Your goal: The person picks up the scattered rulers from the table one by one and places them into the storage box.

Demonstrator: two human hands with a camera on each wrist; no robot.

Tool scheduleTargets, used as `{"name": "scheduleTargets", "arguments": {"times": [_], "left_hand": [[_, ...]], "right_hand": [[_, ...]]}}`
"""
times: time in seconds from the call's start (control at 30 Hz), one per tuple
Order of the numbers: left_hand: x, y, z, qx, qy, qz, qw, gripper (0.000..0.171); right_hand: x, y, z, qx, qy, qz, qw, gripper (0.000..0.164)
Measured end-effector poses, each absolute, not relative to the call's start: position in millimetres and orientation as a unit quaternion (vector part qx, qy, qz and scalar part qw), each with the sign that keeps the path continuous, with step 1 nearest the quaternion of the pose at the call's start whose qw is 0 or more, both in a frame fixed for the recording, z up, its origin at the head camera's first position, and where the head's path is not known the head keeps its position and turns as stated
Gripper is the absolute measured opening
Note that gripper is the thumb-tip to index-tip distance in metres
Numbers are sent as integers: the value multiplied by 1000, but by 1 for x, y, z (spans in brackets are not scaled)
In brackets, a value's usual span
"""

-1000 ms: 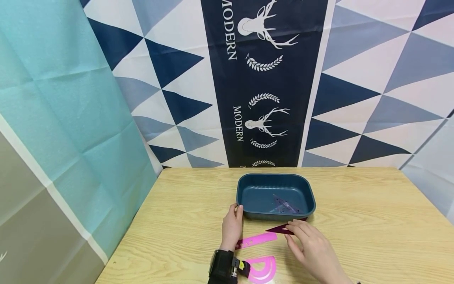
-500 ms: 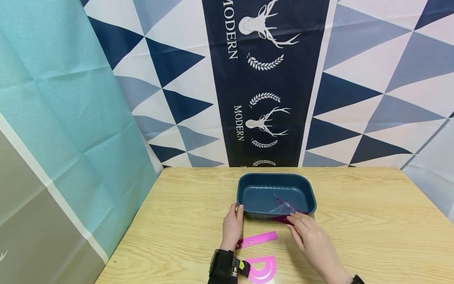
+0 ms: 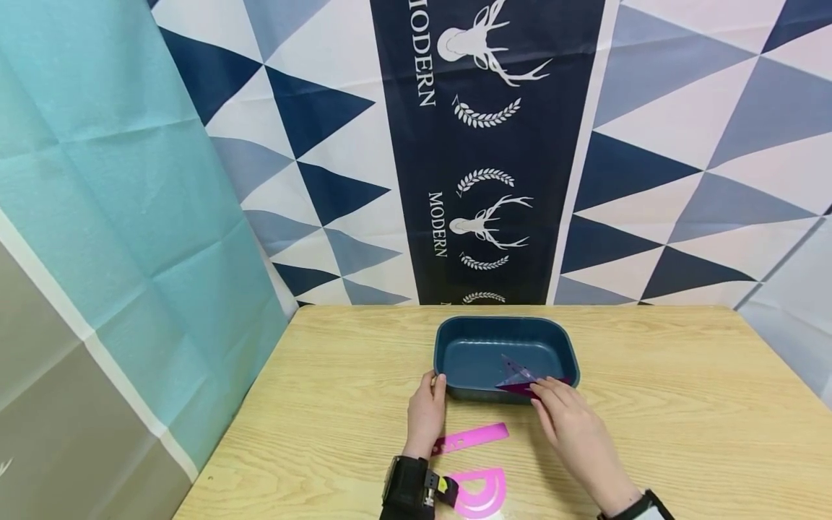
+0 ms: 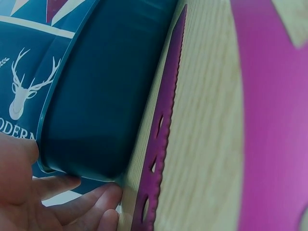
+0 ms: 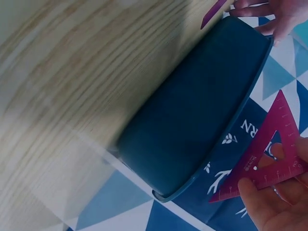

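Observation:
A dark blue plastic bin point(image 3: 474, 357) stands near the back of the table. My left hand point(image 3: 425, 417) grips its near left corner, with the thumb at the rim and the fingers against the outside. In my right hand point(image 3: 578, 433) a magenta set square point(image 5: 255, 147) is pinched between thumb and fingers. That set square overlaps the bin's near right rim in the head view. Inside the bin, clear purplish drawing pieces point(image 3: 518, 368) lie at the right, partly hidden behind the held set square.
On the wooden table point(image 3: 682, 419), a pink wavy-edged ruler point(image 3: 479, 437) lies in front of the bin. Nearer to me lies a pink protractor point(image 3: 497, 495), partly hidden by the left wrist's camera point(image 3: 447, 490). A patterned cloth point(image 3: 487, 144) hangs behind the table.
My right hand has raised the set square from in front of the bin up and forward to its near rim. The left hand has stayed at the corner.

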State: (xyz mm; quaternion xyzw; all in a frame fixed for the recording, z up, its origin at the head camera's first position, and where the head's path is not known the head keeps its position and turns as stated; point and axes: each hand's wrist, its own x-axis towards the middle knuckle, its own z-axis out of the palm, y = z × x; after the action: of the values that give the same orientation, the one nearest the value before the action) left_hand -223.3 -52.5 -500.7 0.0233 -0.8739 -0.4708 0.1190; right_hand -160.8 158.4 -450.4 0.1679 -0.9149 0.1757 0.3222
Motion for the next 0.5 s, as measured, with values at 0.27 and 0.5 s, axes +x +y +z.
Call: {"name": "scheduleTargets", "arguments": {"times": [0.27, 0.5], "left_hand": [[-223, -53, -502, 25, -875, -469, 115, 39], [-222, -53, -500, 20, -871, -475, 124, 38]], "right_hand": [[-164, 156, -454, 175, -912, 171, 331, 24], [-166, 157, -457, 167, -921, 169, 310, 25]]}}
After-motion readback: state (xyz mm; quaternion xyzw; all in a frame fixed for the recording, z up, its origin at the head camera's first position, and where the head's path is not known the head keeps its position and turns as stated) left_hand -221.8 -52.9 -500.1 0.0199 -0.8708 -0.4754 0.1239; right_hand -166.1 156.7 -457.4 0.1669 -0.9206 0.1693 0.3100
